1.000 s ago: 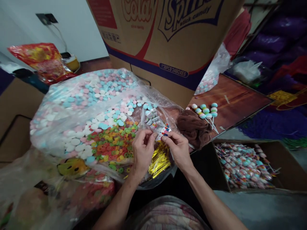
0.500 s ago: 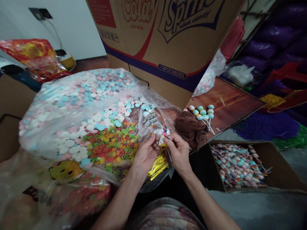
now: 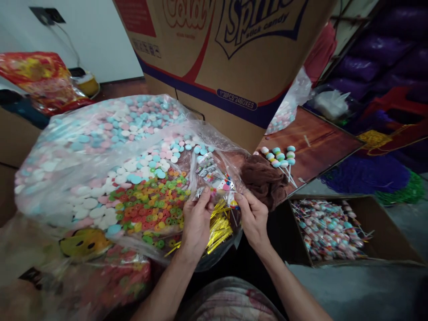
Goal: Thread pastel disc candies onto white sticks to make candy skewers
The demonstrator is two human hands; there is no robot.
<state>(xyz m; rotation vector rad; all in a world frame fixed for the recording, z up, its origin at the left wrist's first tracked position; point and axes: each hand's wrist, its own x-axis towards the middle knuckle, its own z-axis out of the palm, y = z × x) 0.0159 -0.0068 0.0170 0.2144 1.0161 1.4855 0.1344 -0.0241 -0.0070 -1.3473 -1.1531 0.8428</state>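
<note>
My left hand (image 3: 197, 218) and my right hand (image 3: 253, 216) pinch the two edges of a small clear printed bag (image 3: 217, 180), stretched between them. Under my hands lies a bundle of gold twist ties (image 3: 219, 223). All this sits at the mouth of a big clear plastic sack (image 3: 100, 156) of pink, blue and white round candies, with a heap of small coloured ring candies (image 3: 152, 203) just left of my left hand.
A tall cardboard candy carton (image 3: 227, 62) stands behind the sack. Right of my hands lies a brown cloth (image 3: 264, 180), then several finished candy sticks (image 3: 281, 157) on a wooden board (image 3: 317, 142). A low box (image 3: 331, 227) of wrapped lollipops sits lower right. A red-yellow bag (image 3: 36, 76) lies far left.
My hands have drawn slightly apart, spreading the small bag between them. The view has shifted a little to the right.
</note>
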